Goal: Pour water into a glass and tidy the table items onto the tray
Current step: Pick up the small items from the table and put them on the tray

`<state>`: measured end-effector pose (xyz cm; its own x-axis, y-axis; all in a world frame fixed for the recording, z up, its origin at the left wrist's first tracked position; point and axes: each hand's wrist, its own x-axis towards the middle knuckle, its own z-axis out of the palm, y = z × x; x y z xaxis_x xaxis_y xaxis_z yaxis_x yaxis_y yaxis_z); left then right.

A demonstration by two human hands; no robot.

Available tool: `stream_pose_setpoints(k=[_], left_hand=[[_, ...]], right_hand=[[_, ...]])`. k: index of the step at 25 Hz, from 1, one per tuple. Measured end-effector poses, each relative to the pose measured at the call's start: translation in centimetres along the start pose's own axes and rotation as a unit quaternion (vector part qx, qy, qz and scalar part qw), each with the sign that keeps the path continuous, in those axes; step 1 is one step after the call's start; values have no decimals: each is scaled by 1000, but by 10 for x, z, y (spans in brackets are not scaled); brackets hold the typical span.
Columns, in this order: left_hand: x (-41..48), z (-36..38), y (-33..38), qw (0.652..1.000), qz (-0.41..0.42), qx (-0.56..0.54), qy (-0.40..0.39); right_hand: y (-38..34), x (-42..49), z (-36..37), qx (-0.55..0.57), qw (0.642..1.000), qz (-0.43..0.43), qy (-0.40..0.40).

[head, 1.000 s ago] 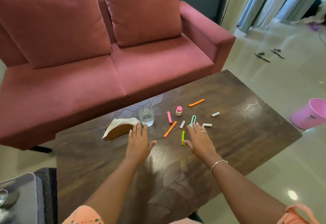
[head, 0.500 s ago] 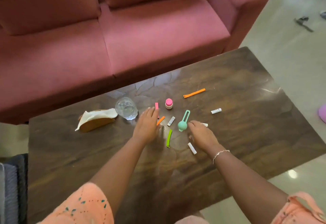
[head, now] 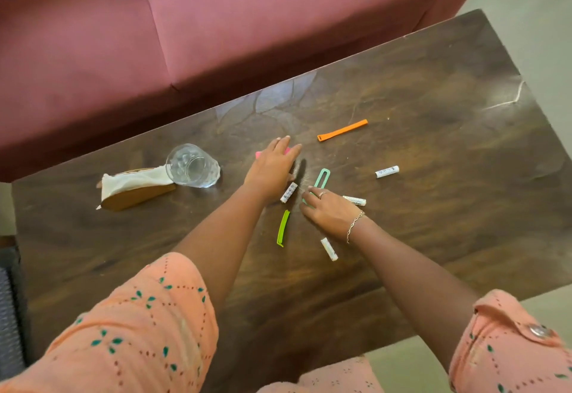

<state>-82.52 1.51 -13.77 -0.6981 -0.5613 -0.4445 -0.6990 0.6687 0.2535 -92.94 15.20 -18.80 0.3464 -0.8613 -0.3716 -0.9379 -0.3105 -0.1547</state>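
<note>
Step in hand: gathering the loose items; no tray in view.
- Your left hand lies flat, fingers straight, over a pink item.
- Your right hand covers the teal clip's near end; grip cannot be told.
- The glass stands to the left on the worktop.

Next, probably: pinch one item and lift.

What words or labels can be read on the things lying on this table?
None is legible.
Far-right white tube: dark print, too blurred to read.
Middle white tube: print, too blurred.
Left white tube: marks, too small.
Nearest white tube: too blurred.
</note>
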Motion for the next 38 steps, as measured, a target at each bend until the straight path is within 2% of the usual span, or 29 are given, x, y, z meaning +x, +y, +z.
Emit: stream_pose_setpoints(k=[6, 9, 13, 19, 22, 29, 38], left_hand=[[17, 3, 6, 999, -16, 21, 30], [9, 5, 6, 998, -31, 7, 54], [-25, 8, 0, 989, -64, -72, 115], [-131, 18, -41, 942, -125, -223, 217], [-192, 27, -80, 924, -154, -232, 262], [-350, 45, -196, 886, -245, -236, 315], [-530, 79, -337, 790, -423, -216, 388]], right_hand=[[8, 1, 10, -39, 998, -45, 16], [7, -3, 11, -45, 997, -41, 46], [-4, -11, -2, -26, 994, -37, 101], [-57, -7, -23, -56, 989, -39, 130], [-107, 10, -33, -48, 990, -49, 122], [-270, 76, -78, -45, 965, -140, 218], [-474, 197, -119, -24, 925, -292, 242]])
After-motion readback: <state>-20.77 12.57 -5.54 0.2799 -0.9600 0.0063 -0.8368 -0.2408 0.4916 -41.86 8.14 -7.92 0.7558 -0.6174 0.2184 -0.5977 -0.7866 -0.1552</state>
